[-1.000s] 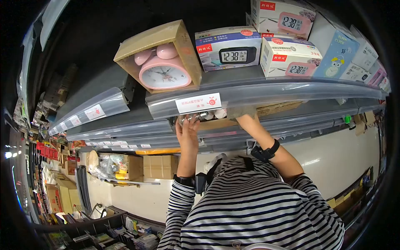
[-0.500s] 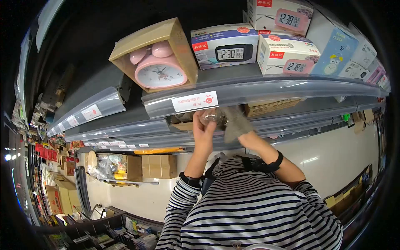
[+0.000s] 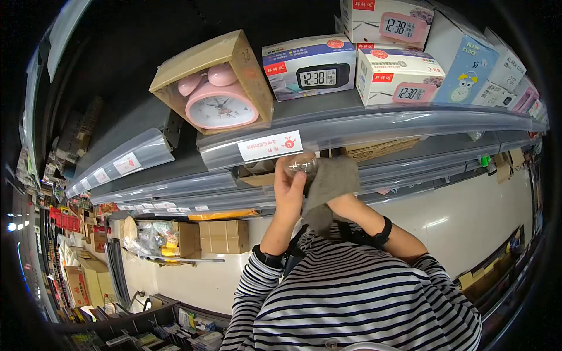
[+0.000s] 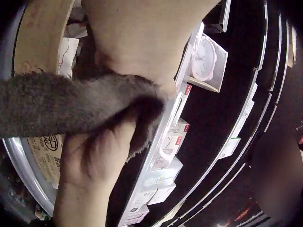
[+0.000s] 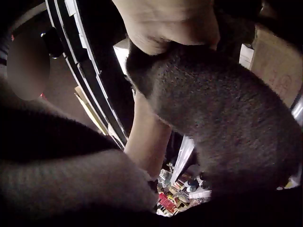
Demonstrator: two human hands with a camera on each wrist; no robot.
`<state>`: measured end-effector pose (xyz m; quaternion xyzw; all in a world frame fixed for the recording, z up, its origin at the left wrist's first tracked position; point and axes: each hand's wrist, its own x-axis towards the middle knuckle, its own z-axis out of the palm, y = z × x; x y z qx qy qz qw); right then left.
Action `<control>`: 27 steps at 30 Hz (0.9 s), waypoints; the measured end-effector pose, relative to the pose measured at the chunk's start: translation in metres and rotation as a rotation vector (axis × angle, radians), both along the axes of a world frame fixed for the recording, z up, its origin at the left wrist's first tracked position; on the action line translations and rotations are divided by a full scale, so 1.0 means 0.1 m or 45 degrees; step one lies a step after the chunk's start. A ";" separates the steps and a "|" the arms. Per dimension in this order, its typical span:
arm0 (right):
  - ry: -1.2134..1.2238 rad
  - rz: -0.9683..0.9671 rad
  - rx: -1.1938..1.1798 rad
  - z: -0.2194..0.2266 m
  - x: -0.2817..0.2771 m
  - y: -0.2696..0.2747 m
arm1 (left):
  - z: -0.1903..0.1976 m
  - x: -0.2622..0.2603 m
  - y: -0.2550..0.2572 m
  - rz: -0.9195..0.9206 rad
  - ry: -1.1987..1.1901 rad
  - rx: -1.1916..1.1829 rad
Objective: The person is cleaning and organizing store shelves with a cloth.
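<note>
My left hand grips a clear, round glass bulb just below the shelf's front edge, thumb across its near side. From the right, my right hand holds a grey cloth against the bulb's side. Part of the cloth hangs down between the two wrists. In the left wrist view the cloth covers the right hand's fingers, and the bulb is hidden. The right wrist view also shows the cloth spread over the place where both hands meet.
Above the hands, a shelf with a clear plastic price strip holds a boxed pink alarm clock and several digital clock boxes. An open carton stands on the shelf below. Cardboard boxes sit on the floor behind.
The left hand has moved right with the bulb, out from the carton. The right hand has drawn the cloth out from under the shelf and brought it to the bulb.
</note>
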<state>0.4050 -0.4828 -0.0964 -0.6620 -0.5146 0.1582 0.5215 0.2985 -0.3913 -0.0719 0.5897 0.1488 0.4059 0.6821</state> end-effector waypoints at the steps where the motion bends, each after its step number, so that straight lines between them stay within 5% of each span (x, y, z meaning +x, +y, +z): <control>1: -0.477 0.066 -0.261 0.13 0.01 0.01 | 0.02 0.00 -0.02 0.003 0.000 -0.002; 6: -0.293 0.143 -0.215 0.19 0.10 0.09 | 0.02 0.00 -0.05 0.081 -0.248 -0.185; 8: -0.421 0.378 -0.946 0.78 0.11 0.14 | 0.05 -0.04 -0.03 0.085 -0.330 -0.200; 9: -0.424 0.378 -0.944 0.50 0.19 0.10 | 0.07 -0.07 -0.01 0.084 -0.410 -0.215; 10: -0.275 0.208 -0.455 -0.04 0.35 0.03 | 0.05 -0.12 0.01 0.008 -0.426 -0.311; 11: -0.121 0.037 0.031 0.03 0.34 0.02 | 0.01 -0.13 0.01 0.007 -0.426 -0.311; 12: -0.488 0.145 -0.189 0.14 0.45 -0.05 | -0.04 -0.14 0.00 0.055 -0.130 -0.105; 13: -0.485 0.144 -0.192 0.19 0.40 -0.04 | 0.01 -0.13 -0.03 0.101 0.168 0.100; 15: -0.591 -0.029 0.177 0.24 0.29 -0.04 | 0.13 -0.08 -0.04 0.081 0.461 0.543; 16: -0.200 0.078 0.038 0.36 0.24 -0.11 | 0.28 -0.02 -0.13 0.164 0.579 0.809; 17: -0.199 0.074 0.037 0.29 0.23 -0.11 | 0.36 0.01 -0.18 0.250 0.692 1.076; 19: 0.923 0.247 0.245 0.15 0.22 -0.07 | 0.36 0.02 -0.15 0.139 0.827 1.008; 20: 1.110 0.304 0.233 0.19 0.22 -0.10 | 0.37 0.03 -0.13 0.122 0.850 1.235; 22: 1.064 0.245 0.257 0.12 0.18 -0.14 | 0.36 0.07 -0.14 0.125 0.799 1.555; 26: 0.973 0.073 0.155 -0.10 0.24 -0.18 | 0.41 0.05 -0.13 0.089 0.887 1.475; 27: 1.001 -0.012 0.049 -0.23 0.27 -0.18 | 0.43 0.03 -0.14 0.065 0.850 1.240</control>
